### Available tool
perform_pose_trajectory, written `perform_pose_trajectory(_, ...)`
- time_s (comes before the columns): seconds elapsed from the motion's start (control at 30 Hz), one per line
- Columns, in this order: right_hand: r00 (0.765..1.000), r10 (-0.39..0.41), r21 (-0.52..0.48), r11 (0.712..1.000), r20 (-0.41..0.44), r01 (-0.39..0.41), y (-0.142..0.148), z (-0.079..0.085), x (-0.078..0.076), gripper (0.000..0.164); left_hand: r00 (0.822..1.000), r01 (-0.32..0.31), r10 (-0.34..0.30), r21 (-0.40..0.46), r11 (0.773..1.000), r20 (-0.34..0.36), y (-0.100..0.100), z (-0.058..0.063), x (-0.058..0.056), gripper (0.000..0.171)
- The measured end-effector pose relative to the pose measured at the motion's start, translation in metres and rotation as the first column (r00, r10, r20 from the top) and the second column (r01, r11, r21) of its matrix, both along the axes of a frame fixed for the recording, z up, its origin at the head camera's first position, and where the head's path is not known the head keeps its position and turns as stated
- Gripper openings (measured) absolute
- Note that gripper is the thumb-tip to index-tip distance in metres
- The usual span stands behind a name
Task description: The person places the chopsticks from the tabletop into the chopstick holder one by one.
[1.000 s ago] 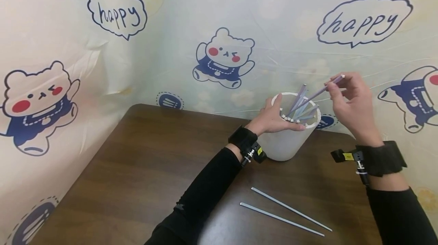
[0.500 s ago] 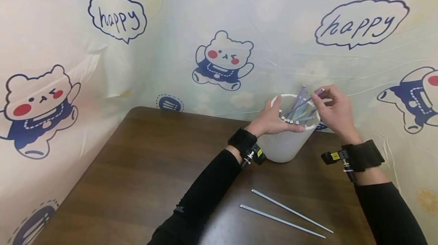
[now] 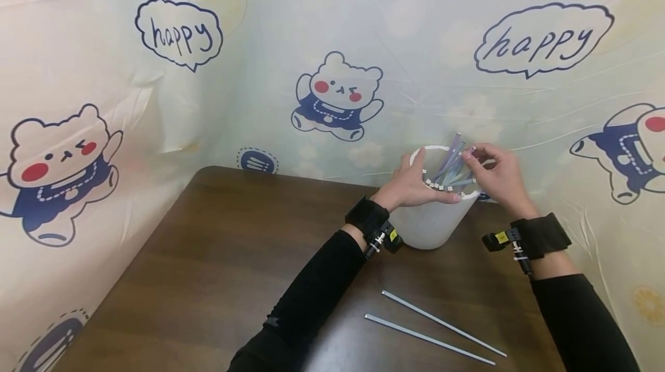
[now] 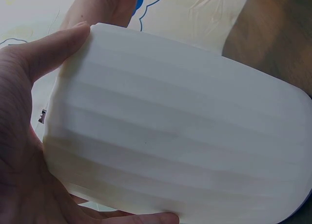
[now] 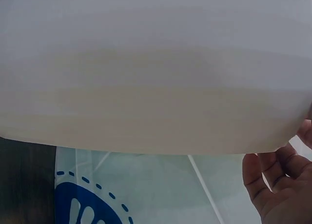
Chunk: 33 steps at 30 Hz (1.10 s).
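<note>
A white bucket point(image 3: 428, 227) stands near the back right of the table, with several purple and pale blue thin sticks point(image 3: 451, 164) leaning inside it. My left hand point(image 3: 410, 186) grips the bucket at its rim, thumb and fingers spread around its side; the left wrist view shows this hand point(image 4: 29, 102) against the ribbed wall point(image 4: 170, 121). At the right of the rim, my right hand point(image 3: 496, 178) pinches the top end of a purple stick whose lower part goes down into the bucket. In the right wrist view, the bucket wall hides part of the right fingers point(image 5: 270, 173).
Two pale blue sticks point(image 3: 431, 339) lie slantwise on the brown wooden table point(image 3: 234, 256), in front of the bucket. A printed cloth point(image 3: 249, 71) with bear drawings hangs behind and at both sides. Each wrist wears a black strap with a small camera.
My right hand has moved left and down toward the bucket, lowering the purple stick in among the others. The left hand keeps its hold on the bucket.
</note>
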State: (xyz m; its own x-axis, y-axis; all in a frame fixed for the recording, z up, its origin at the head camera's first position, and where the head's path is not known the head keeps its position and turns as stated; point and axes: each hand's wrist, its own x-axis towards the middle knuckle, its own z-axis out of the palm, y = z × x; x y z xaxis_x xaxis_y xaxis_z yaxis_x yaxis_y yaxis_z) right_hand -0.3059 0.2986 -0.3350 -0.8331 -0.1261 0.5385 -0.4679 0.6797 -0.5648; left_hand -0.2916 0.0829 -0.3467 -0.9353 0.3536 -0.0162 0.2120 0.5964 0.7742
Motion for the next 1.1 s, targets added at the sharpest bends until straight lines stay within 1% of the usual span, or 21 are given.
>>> perform_pose_trajectory(0.13,1.0,-0.003,0.02,1.0,0.029,0.002,0.0,-0.002,-0.002,0.02,1.0,-0.002,0.002,-0.002,1.0,-0.002,0.001,-0.001,0.0,0.125)
perform_pose_trajectory(0.27,0.997,-0.002,0.051,0.999,0.08,-0.003,0.0,-0.004,-0.003,0.022,1.0,-0.001,0.001,-0.006,1.0,0.0,0.001,-0.001,0.0,0.125)
perform_pose_trajectory(0.37,0.993,0.007,0.055,0.998,0.121,-0.014,0.002,-0.005,-0.003,0.025,1.0,0.001,-0.001,-0.003,1.0,0.007,0.001,-0.001,0.0,0.125)
perform_pose_trajectory(0.47,0.993,0.008,0.049,0.999,0.118,-0.014,0.004,-0.003,-0.001,0.028,1.0,-0.002,0.002,0.0,1.0,0.008,0.001,-0.001,-0.001,0.125)
perform_pose_trajectory(0.53,0.997,0.004,0.015,1.0,0.078,-0.005,0.006,-0.002,0.003,0.03,1.0,-0.005,0.005,0.001,1.0,0.008,0.001,-0.002,-0.001,0.124)
perform_pose_trajectory(0.6,1.0,-0.014,-0.028,1.0,0.007,0.015,0.007,0.001,0.008,0.031,1.0,-0.004,0.004,0.001,1.0,0.01,0.001,-0.002,-0.001,0.124)
perform_pose_trajectory(0.67,0.996,-0.042,-0.072,0.997,-0.075,0.036,0.006,0.006,0.016,0.032,1.0,-0.005,0.005,0.005,1.0,0.015,0.002,-0.003,-0.001,0.124)
perform_pose_trajectory(0.73,0.984,-0.073,-0.105,0.993,-0.164,0.056,0.001,0.013,0.026,0.031,1.0,-0.007,0.006,0.012,1.0,0.016,0.002,-0.002,0.0,0.125)
perform_pose_trajectory(0.77,0.974,-0.077,-0.116,0.992,-0.215,0.053,-0.003,0.017,0.032,0.029,1.0,-0.007,0.007,0.016,1.0,0.015,0.002,-0.002,0.0,0.125)
perform_pose_trajectory(0.8,0.958,-0.07,-0.124,0.992,-0.277,0.036,-0.007,0.021,0.038,0.027,1.0,-0.008,0.008,0.016,1.0,0.012,0.001,-0.002,0.0,0.125)
perform_pose_trajectory(0.83,0.938,-0.054,-0.132,0.991,-0.341,0.009,-0.013,0.025,0.044,0.024,1.0,-0.008,0.008,0.016,1.0,0.009,0.001,-0.002,0.0,0.126)
perform_pose_trajectory(0.87,0.91,-0.029,-0.13,0.991,-0.413,-0.028,-0.02,0.028,0.051,0.022,1.0,-0.005,0.005,0.016,1.0,0.007,0.001,-0.002,0.0,0.127)
perform_pose_trajectory(0.9,0.872,0.003,-0.125,0.989,-0.489,-0.074,-0.029,0.031,0.058,0.021,1.0,-0.003,0.003,0.015,1.0,0.007,0.001,-0.002,0.0,0.127)
perform_pose_trajectory(0.93,0.824,0.043,-0.106,0.987,-0.565,-0.125,-0.038,0.033,0.066,0.024,1.0,0.002,-0.002,0.014,1.0,0.006,0.0,-0.002,0.0,0.127)
perform_pose_trajectory(0.97,0.768,0.094,-0.083,0.979,-0.634,-0.188,-0.048,0.033,0.074,0.027,1.0,0.005,-0.005,0.009,1.0,0.004,0.0,-0.002,-0.001,0.127)
perform_pose_trajectory(1.0,0.703,0.145,-0.05,0.967,-0.697,-0.248,-0.058,0.032,0.082,0.03,1.0,0.008,-0.008,0.007,1.0,0.001,-0.001,-0.002,-0.001,0.127)
perform_pose_trajectory(1.07,0.558,0.264,0.038,0.923,-0.786,-0.382,-0.079,0.026,0.095,0.032,1.0,0.01,-0.01,0.006,1.0,-0.007,-0.001,-0.002,-0.001,0.127)
perform_pose_trajectory(1.1,0.496,0.324,0.094,0.896,-0.806,-0.433,-0.087,0.021,0.101,0.032,1.0,0.009,-0.009,0.004,1.0,-0.013,-0.001,-0.001,-0.001,0.127)
